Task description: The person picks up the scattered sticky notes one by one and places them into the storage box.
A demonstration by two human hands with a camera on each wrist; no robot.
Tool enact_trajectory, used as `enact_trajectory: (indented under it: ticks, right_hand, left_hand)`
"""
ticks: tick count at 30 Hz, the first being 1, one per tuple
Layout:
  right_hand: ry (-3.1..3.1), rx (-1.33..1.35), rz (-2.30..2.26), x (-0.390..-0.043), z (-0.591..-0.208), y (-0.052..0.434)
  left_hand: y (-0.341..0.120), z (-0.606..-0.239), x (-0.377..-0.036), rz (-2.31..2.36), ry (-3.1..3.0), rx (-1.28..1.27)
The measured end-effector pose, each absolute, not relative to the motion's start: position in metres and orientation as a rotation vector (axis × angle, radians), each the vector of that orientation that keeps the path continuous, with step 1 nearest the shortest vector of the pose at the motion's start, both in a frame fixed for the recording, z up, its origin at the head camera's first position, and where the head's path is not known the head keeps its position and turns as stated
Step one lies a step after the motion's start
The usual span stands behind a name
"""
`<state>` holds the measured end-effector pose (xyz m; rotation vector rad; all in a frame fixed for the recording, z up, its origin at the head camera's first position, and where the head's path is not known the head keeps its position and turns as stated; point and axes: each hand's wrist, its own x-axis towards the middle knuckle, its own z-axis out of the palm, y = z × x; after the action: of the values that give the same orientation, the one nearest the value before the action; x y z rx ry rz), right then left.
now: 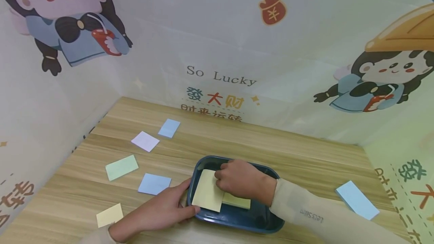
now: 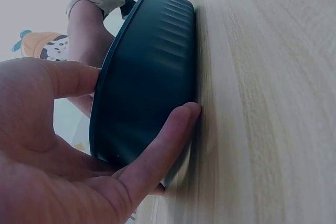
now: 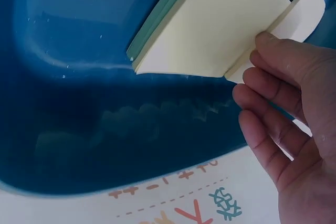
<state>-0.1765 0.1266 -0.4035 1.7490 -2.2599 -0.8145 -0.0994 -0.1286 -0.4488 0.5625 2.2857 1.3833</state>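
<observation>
Head view is showing the right hand (image 1: 239, 180) pinching a yellow note (image 1: 207, 190) inside the blue tray (image 1: 234, 219), while the left hand (image 1: 162, 208) is gripping the tray's near-left rim on the desk (image 1: 305, 153).

Soft, even light all round, head view sharp with bowed edges, both wrist views dimmer, bluish and blurred up close.

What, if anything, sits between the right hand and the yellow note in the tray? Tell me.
Nothing visible: the right hand already touches the yellow note, lifting its edge inside the tray, which the left hand steadies.
</observation>
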Motion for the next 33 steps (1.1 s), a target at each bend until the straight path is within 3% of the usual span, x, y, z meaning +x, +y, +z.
enact_trajectory:
  ticks: [16,33]
  right_hand:
    - [-2.444,1.87,-0.382,-0.177,-0.402,0.14]
    - [-2.502,1.884,-0.473,-0.173,-0.394,0.145]
  left_hand:
    - [-0.128,-0.448,-0.098,1.362,2.298,0.548]
    - [-0.129,-0.449,-0.098,1.374,2.284,0.561]
